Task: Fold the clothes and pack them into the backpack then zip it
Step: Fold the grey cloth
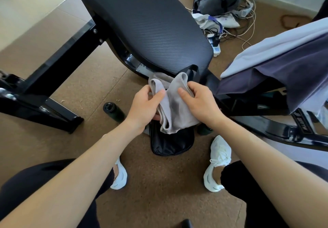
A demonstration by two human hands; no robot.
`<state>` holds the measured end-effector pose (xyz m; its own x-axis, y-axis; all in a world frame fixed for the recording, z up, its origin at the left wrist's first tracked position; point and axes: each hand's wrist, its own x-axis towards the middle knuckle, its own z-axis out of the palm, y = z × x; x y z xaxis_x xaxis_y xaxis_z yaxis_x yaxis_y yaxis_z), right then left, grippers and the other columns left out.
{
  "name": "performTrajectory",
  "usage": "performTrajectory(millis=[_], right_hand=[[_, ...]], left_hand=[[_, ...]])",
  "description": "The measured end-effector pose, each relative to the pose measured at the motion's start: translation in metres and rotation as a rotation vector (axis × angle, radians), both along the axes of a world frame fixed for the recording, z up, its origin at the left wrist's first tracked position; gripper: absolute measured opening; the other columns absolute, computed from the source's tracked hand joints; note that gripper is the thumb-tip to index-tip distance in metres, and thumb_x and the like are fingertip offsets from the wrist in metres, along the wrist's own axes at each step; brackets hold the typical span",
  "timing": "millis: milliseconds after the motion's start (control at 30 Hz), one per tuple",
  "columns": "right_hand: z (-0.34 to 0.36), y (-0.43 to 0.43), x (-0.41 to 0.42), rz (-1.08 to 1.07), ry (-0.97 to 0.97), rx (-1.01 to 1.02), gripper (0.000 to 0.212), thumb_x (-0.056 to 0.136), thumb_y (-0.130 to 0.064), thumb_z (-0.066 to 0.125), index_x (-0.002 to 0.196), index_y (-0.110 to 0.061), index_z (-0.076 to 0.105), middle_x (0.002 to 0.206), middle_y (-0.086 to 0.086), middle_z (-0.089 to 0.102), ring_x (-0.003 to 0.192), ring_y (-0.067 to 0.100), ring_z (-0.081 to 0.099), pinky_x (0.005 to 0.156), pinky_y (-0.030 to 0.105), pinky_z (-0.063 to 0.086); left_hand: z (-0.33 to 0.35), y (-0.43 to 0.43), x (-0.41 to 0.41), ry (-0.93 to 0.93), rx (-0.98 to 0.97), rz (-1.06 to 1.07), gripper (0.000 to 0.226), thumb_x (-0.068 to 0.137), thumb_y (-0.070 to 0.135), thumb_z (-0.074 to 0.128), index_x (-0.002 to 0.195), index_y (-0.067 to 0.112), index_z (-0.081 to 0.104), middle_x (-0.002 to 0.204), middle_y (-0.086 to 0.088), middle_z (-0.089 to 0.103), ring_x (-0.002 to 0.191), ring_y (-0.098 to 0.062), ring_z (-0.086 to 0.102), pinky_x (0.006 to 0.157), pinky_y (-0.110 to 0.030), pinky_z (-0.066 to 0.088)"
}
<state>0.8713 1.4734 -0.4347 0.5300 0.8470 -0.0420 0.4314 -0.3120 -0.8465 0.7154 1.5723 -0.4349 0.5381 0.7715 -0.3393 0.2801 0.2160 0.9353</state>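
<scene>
Gripping grey garment (175, 110) over the black backpack (170, 144), which stands on the floor (159, 192) between the white shoes (219, 158); left hand (145, 103) and right hand (200, 103) each pinch a bunched top edge. Judgement: square the fold, then feed it straight down. Bag mouth hidden under cloth. More clothes (292, 64) draped right; dark bottle (114, 111) left of bag

The head camera looks forward and steeply down at the floor (159, 201) from above a seated person's knees. It sits near the work. The forearms enter from 7 and 5 o'clock, and the left hand (145, 101) and right hand (198, 101) grip the grey garment (174, 110) at frame centre. The white shoes (219, 164) lie near 6 o'clock and the bench pad (150, 23) near 12. The wide lens bows lines near the borders.
</scene>
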Motion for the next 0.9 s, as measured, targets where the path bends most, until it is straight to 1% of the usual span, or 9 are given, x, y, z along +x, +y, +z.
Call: performTrajectory(millis=[167,267,367,500,600,700,767,833,900], right_hand=[[-0.004,-0.001,-0.009,0.082,0.001,0.008,0.028,0.1,-0.029,0.059,0.08,-0.009,0.059,0.073,0.003,0.064,0.067,0.016,0.057,0.066,0.04,0.046],[0.002,-0.001,-0.014,0.115,0.059,0.014,0.034,0.103,-0.025,0.056,0.069,-0.023,0.047,0.064,-0.01,0.048,0.06,0.004,0.043,0.06,0.031,0.037],[0.007,-0.002,-0.014,0.133,0.156,0.013,0.035,0.103,-0.036,0.054,0.07,-0.025,0.046,0.067,-0.012,0.045,0.065,0.006,0.043,0.065,0.039,0.039],[0.007,-0.008,-0.015,0.245,0.038,-0.111,0.03,0.084,-0.059,0.07,0.1,-0.037,0.058,0.093,-0.018,0.066,0.09,0.0,0.063,0.08,0.028,0.052],[0.002,-0.006,-0.012,0.209,-0.022,-0.083,0.031,0.087,-0.049,0.072,0.101,-0.024,0.062,0.09,-0.012,0.067,0.086,0.004,0.063,0.077,0.031,0.052],[0.002,-0.004,-0.001,0.17,0.081,-0.011,0.024,0.098,-0.031,0.065,0.088,-0.009,0.063,0.074,-0.008,0.058,0.067,0.004,0.051,0.066,0.031,0.042],[0.008,-0.006,0.005,0.151,0.178,0.0,0.025,0.101,-0.025,0.061,0.091,-0.002,0.063,0.075,-0.001,0.056,0.07,0.007,0.05,0.067,0.032,0.041],[0.017,-0.008,0.009,0.156,0.38,0.017,0.025,0.104,-0.024,0.057,0.109,-0.002,0.066,0.094,0.011,0.069,0.085,0.015,0.062,0.077,0.035,0.051],[0.028,-0.012,0.012,0.14,0.686,0.063,0.027,0.106,-0.023,0.051,0.121,-0.006,0.065,0.113,0.014,0.073,0.1,0.02,0.069,0.088,0.034,0.057]], left_hand=[[0.0,-0.01,0.005,-0.026,-0.042,-0.055,0.024,0.101,0.029,0.063,0.118,0.013,0.061,0.1,-0.012,0.075,0.085,-0.025,0.076,0.059,-0.033,0.058],[0.006,-0.013,0.007,-0.016,-0.091,-0.096,0.026,0.101,0.031,0.062,0.117,0.01,0.058,0.09,-0.01,0.075,0.07,-0.022,0.075,0.054,-0.03,0.058],[0.015,-0.011,0.005,-0.069,-0.21,-0.135,0.023,0.102,0.036,0.058,0.103,0.013,0.056,0.07,-0.004,0.069,0.061,-0.027,0.071,0.055,-0.032,0.059],[0.021,-0.009,0.002,-0.093,-0.26,-0.273,0.047,0.093,0.051,0.045,0.111,0.014,0.066,0.091,-0.014,0.076,0.077,-0.026,0.073,0.068,-0.033,0.06],[0.023,-0.004,-0.001,-0.061,-0.24,-0.356,0.052,0.09,0.055,0.043,0.114,0.014,0.065,0.098,-0.016,0.077,0.085,-0.03,0.076,0.074,-0.035,0.061],[0.026,0.004,-0.004,0.018,-0.121,-0.285,0.044,0.091,0.047,0.047,0.108,0.014,0.07,0.096,-0.014,0.078,0.08,-0.036,0.077,0.066,-0.033,0.059],[0.023,0.009,-0.005,0.061,-0.051,-0.127,0.028,0.096,0.032,0.054,0.099,0.012,0.073,0.085,-0.012,0.077,0.069,-0.032,0.075,0.058,-0.031,0.054],[0.016,0.011,-0.004,0.082,-0.032,0.047,0.019,0.095,0.021,0.057,0.091,0.01,0.073,0.074,-0.006,0.07,0.062,-0.025,0.069,0.055,-0.028,0.047],[0.007,0.012,-0.003,0.062,-0.069,0.198,0.016,0.095,0.024,0.059,0.094,0.012,0.069,0.078,-0.002,0.06,0.069,-0.02,0.059,0.056,-0.026,0.045]])
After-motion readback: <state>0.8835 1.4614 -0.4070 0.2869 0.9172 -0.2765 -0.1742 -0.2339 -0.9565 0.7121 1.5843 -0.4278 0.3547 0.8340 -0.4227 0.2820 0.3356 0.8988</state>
